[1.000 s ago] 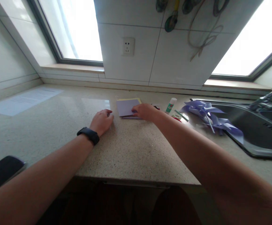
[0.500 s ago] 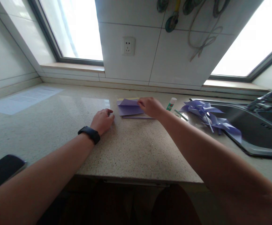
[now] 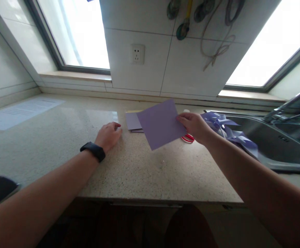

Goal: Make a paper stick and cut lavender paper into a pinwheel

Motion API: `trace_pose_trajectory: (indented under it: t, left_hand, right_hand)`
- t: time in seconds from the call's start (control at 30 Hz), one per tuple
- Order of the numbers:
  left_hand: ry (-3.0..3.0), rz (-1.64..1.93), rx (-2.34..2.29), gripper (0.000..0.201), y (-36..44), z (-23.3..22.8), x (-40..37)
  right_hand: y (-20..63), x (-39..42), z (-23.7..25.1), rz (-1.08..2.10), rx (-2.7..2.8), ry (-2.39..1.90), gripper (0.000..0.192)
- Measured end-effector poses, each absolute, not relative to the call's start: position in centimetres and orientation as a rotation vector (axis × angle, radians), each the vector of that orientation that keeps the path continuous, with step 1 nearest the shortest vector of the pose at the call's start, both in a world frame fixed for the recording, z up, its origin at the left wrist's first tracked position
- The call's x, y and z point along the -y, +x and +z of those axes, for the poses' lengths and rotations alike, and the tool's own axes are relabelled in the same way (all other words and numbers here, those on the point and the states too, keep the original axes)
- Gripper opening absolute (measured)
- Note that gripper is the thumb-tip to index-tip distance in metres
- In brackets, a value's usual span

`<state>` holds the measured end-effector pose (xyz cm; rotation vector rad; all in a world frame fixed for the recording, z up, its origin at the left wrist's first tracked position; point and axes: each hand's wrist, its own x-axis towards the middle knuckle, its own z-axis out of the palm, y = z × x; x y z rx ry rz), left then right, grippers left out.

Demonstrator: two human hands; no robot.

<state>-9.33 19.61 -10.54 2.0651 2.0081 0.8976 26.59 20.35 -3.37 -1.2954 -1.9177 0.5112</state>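
Sheet: purple paper point(image 3: 160, 124), light, floppy, easily creased; best held at an edge.
Right hand point(image 3: 195, 126): pinching its right edge.
Left hand point(image 3: 108, 135): empty, resting on the counter point(image 3: 62, 144).

A speckled beige stone countertop point(image 3: 145, 168) runs along a wall of large white tiles point(image 3: 191, 65). A white wall socket point(image 3: 137, 54) sits in the tiled pillar between two bright windows point(image 3: 75, 31), whose daylight washes out the glass. Cords and small utensils point(image 3: 183, 20) hang high on the pillar. At the right a steel sink point(image 3: 281, 144) is sunk into the counter, with a tap point(image 3: 289, 105) above it. A printed sheet point(image 3: 20, 112) lies flat at the far left.
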Motion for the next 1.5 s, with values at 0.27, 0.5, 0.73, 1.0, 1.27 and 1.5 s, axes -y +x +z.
trace_pose_trajectory:
  t: [0.27, 0.5, 0.73, 1.0, 1.27, 1.5]
  left_hand:
    - [2.135, 0.899, -2.008, 0.032, -9.0, -10.3, -19.2]
    - [2.300, 0.979, -1.846, 0.035, -6.3, -8.7, -15.9]
    - [2.245, 0.878, -1.397, 0.027, -2.8, -8.0, -12.6]
    - [1.996, 0.836, -1.294, 0.043, -2.3, -7.6, -12.7]
    - [1.430, 0.587, -0.863, 0.033, -2.8, -6.9, -13.9]
    - [1.157, 0.611, -0.839, 0.033, -1.6, -6.2, -14.9]
  right_hand:
    - [27.8, -17.0, -7.8, 0.335, 2.273, -1.359, 0.020]
    - [27.5, -16.7, -7.9, 0.176, 2.430, -1.293, 0.021]
    - [26.5, -15.8, -7.9, 0.248, 2.367, -1.242, 0.023]
    - [25.9, -15.9, -8.1, 0.447, 2.288, -1.129, 0.022]
    - [26.0, -16.4, -8.9, 0.621, 2.134, -1.105, 0.025]
    - [26.0, -16.7, -8.4, 0.664, 2.168, -1.118, 0.029]
